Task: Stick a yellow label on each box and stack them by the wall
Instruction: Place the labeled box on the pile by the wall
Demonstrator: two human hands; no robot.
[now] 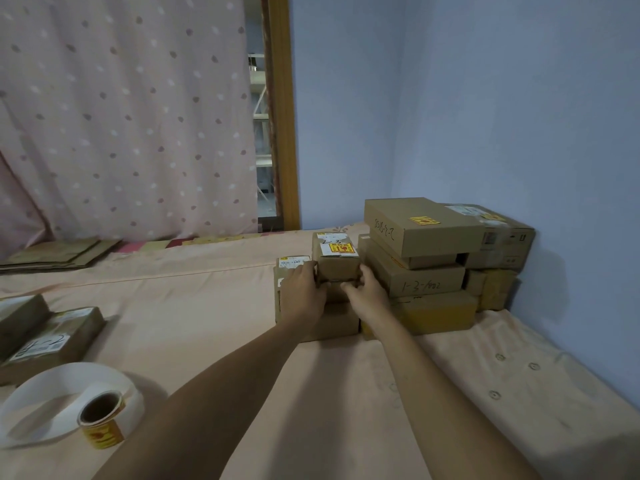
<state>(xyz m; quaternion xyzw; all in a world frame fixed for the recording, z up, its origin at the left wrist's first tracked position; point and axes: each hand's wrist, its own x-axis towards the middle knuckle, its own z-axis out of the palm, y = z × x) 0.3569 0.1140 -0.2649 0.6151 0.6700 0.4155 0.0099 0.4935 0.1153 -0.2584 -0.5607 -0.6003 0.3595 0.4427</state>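
Small box: a small cardboard box with a yellow label on its top face sits on a larger box, held between both hands, near the far right corner of the bed.
Left hand: the left hand presses flat against the small box's left side, fingers closed on its lower edge.
Right hand: the right hand grips the small box's lower right corner, fingers curled at its front edge.
Stack by the wall: just right of the small box, cardboard boxes are piled in the bed's far right corner against the blue wall; the top box carries a yellow label, and the one beneath bears handwritten numbers.
Label roll: a roll of yellow labels, trailing a loop of white backing paper, lies at the near left edge of the bed.
Waiting boxes: two boxes rest at the left edge of the bed, well apart from the stack.
Bed: a peach sheet covers the surface.
Background: a pink dotted curtain hangs beyond the bed's far edge.
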